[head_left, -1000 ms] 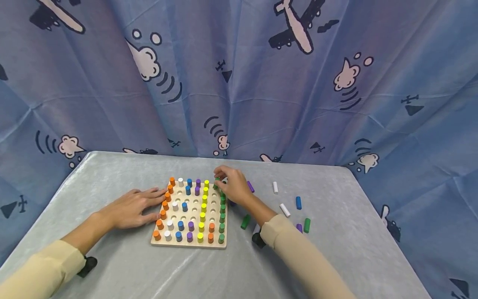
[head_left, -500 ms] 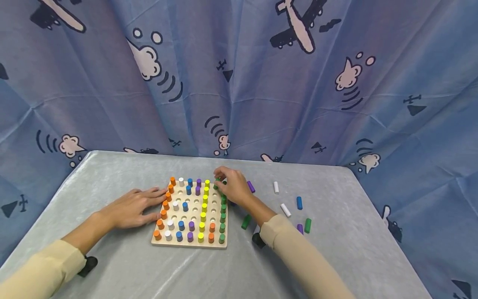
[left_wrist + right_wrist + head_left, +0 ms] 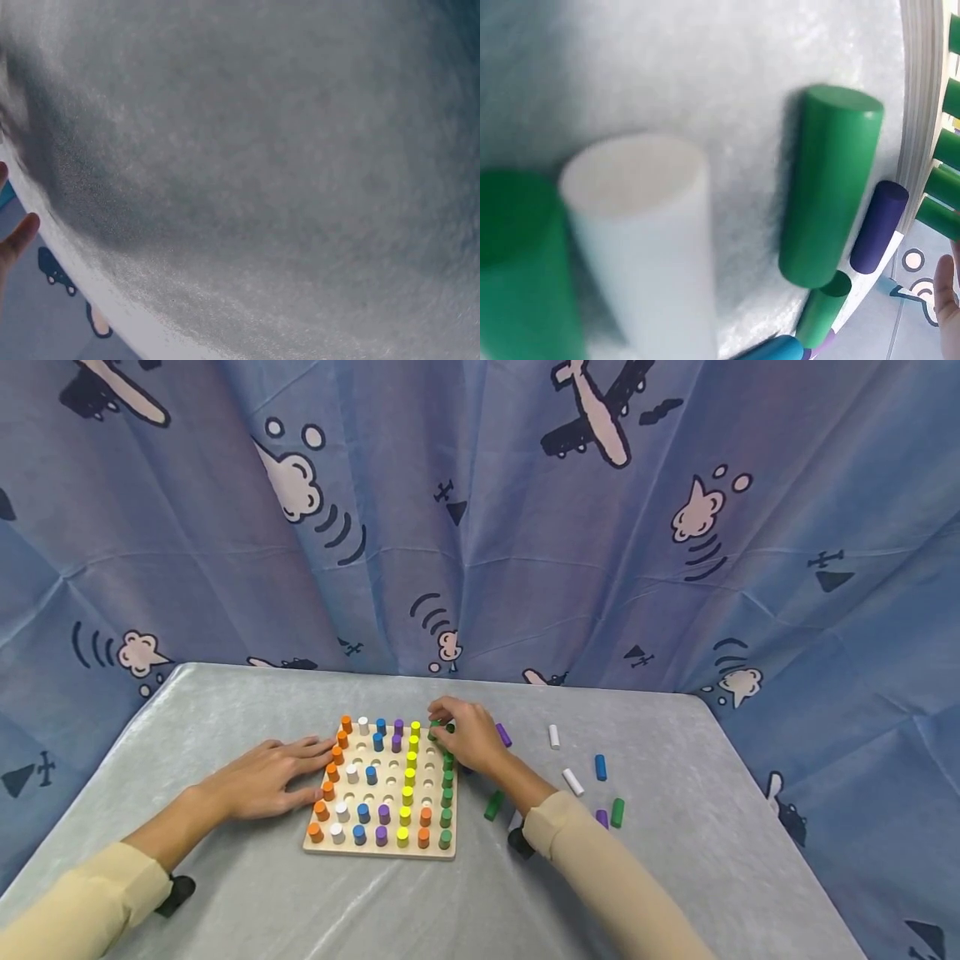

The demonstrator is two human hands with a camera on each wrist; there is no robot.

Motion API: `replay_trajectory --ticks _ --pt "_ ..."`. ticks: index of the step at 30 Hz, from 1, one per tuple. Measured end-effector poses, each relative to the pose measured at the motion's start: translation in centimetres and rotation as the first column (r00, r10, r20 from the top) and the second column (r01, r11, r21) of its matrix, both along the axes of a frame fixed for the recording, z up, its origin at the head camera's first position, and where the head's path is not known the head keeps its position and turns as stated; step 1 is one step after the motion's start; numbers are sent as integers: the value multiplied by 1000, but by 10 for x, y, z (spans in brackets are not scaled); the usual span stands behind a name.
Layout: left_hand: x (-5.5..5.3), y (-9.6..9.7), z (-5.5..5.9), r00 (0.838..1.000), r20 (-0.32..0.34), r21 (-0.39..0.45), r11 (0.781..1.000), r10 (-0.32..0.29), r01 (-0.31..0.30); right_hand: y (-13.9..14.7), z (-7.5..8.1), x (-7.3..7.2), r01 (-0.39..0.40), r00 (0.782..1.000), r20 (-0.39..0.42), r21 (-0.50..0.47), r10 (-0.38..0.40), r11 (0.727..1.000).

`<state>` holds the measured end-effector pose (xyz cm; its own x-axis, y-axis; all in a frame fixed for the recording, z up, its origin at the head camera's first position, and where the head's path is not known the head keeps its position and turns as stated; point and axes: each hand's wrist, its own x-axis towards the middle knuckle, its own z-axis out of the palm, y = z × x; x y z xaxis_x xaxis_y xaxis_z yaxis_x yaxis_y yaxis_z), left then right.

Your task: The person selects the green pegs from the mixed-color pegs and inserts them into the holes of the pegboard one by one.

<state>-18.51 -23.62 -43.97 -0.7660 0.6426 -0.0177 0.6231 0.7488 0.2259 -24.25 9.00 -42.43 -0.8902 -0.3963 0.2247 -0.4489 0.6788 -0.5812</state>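
Observation:
A square wooden pegboard point(image 3: 375, 852) lies on the table, with columns of coloured pegs and several bare holes. My left hand point(image 3: 266, 777) rests flat beside it, straight fingers touching its left edge; the left wrist view catches only fingertips point(image 3: 22, 234). At the far right corner, my right hand point(image 3: 472, 739) pinches a green peg point(image 3: 435, 727) upright in the back row, between the yellow column point(image 3: 409, 777) and the green column point(image 3: 447, 797). The right wrist view shows part of that hand at its right edge; the pinched peg's lower end is partly hidden by fingers.
Loose pegs lie right of the board: green point(image 3: 617, 812), white point(image 3: 572, 782), blue point(image 3: 600, 767) and purple point(image 3: 503, 735). Beneath my right wrist are a white peg point(image 3: 649, 240) and a green one point(image 3: 829, 184). A printed curtain point(image 3: 480, 527) hangs behind the table.
My right hand has dipped very slightly at the green peg. The left hand, the board and the loose pegs have stayed in place.

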Motion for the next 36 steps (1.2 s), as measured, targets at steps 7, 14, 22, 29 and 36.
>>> replay_trajectory --ticks 7,14,22,29,36 --pt "0 -1 -1 1000 -8 0 1000 1 -1 1 1 0 5 999 47 48 -7 999" --pt "0 0 -1 1000 -23 5 1000 -3 3 15 12 6 -5 999 33 66 3 998" --pt "1 0 -2 1000 -17 -4 1000 3 -3 41 25 21 -57 998 23 102 55 993" --pt "1 0 0 1000 -14 -9 1000 8 -8 68 20 31 -67 997 32 115 64 991" --pt "2 1 -1 1000 -24 -6 1000 4 -4 87 8 31 -42 997 66 121 34 992"
